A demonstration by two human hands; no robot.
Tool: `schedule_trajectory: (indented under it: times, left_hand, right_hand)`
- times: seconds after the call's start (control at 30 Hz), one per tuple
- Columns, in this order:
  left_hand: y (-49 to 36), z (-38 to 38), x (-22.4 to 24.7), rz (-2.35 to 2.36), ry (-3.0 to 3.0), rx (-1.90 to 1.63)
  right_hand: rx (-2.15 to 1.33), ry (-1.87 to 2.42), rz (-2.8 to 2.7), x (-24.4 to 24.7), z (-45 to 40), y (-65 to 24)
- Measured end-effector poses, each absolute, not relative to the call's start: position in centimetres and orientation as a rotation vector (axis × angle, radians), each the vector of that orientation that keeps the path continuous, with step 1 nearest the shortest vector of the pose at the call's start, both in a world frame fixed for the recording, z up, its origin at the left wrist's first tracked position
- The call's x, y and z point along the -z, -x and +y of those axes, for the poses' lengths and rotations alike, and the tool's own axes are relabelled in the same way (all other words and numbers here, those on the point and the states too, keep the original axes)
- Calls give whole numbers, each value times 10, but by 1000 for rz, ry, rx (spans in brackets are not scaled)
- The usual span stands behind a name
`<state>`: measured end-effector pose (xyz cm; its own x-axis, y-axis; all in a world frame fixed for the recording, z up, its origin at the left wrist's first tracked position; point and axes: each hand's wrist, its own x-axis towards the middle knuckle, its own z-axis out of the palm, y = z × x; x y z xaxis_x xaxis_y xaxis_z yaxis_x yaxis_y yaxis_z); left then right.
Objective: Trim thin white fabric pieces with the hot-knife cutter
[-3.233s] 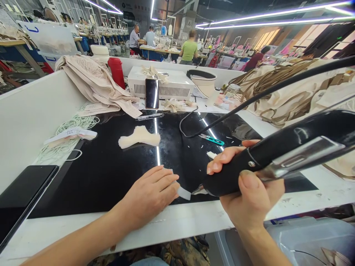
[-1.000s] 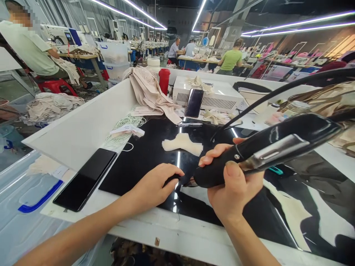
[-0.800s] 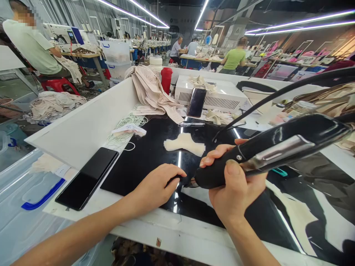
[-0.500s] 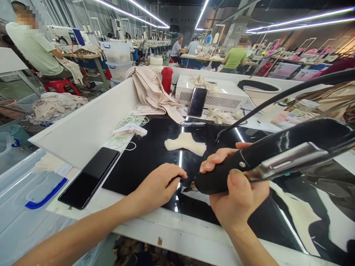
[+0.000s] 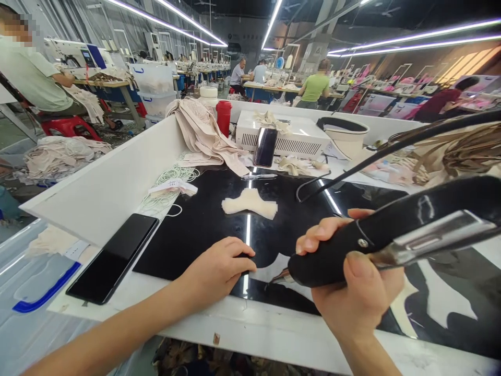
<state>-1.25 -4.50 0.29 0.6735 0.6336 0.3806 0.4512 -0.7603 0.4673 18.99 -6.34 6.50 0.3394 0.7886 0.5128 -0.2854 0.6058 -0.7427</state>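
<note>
My right hand (image 5: 364, 292) is wrapped round a black corded hand tool (image 5: 332, 253) with a metal lever along its side. The tool's narrow pointed tip is over a pale, thin piece of fabric (image 5: 270, 269) lying on a glossy black sheet (image 5: 188, 230). Much of that fabric is hidden beneath the tool and my right hand. My left hand (image 5: 219, 266) rests on the sheet to the left, fingers curved and a dark gap between them and the thumb. Its thumb is at the fabric's left end. Beyond both hands lies a cream cut fabric piece (image 5: 249, 203).
A phone (image 5: 113, 258) lies at the left edge, beside tangled pale cord (image 5: 168, 183). Another phone (image 5: 265, 147) leans on a vented white box (image 5: 289, 136). Draped beige fabric (image 5: 203, 133) and a red bottle (image 5: 223, 117) stand behind. White cut pieces (image 5: 446, 295) lie right. People work farther back.
The view has turned slightly right. My right hand and the tool have shifted right, away from my left hand, and more of the pale fabric shows between them.
</note>
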Motion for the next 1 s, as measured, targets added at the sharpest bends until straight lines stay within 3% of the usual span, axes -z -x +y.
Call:
schedule_trajectory:
  times: [0.4, 1.0]
  left_hand:
    - [-1, -60, -8, 728, -2707, -688]
    - [-16, -39, -17, 856, -2248, -372]
  right_hand:
    - [-612, 707, -952, -60, -54, -231]
    - [-673, 603, -1012, -61, -32, -200]
